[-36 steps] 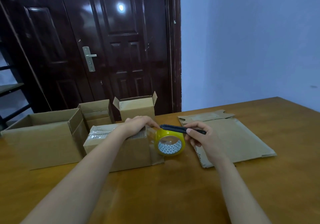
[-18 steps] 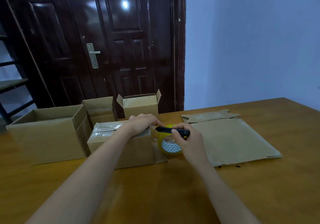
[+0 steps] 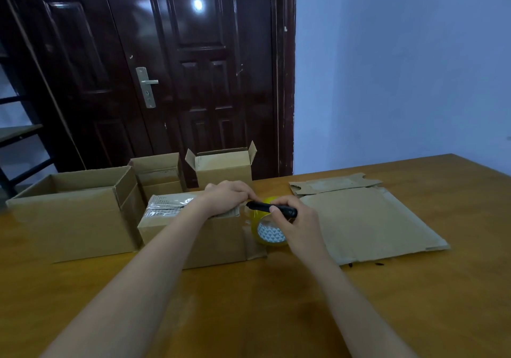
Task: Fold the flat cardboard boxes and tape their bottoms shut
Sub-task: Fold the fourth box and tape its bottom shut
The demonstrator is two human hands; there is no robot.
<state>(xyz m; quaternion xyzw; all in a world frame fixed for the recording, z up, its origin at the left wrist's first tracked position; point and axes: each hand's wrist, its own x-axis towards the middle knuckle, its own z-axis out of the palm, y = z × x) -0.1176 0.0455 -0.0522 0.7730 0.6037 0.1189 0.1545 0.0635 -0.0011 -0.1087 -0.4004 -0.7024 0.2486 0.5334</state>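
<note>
Brown corrugated box (image 3: 193, 236) mid-table, glossy tape across top, pressed under left hand (image 3: 226, 196). Right hand (image 3: 294, 219) clamped on slim black cutter (image 3: 272, 209) over round yellow tape roll (image 3: 269, 227). Flat cardboard sheets (image 3: 367, 219) right, on wooden table (image 3: 276, 302).

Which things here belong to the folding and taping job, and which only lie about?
In the job:
- box being taped, under the left hand
- yellow tape roll
- black cutter, held in the right hand
- flat cardboard, waiting

Lying about:
- three open boxes behind
- dark door
- wooden table
</note>
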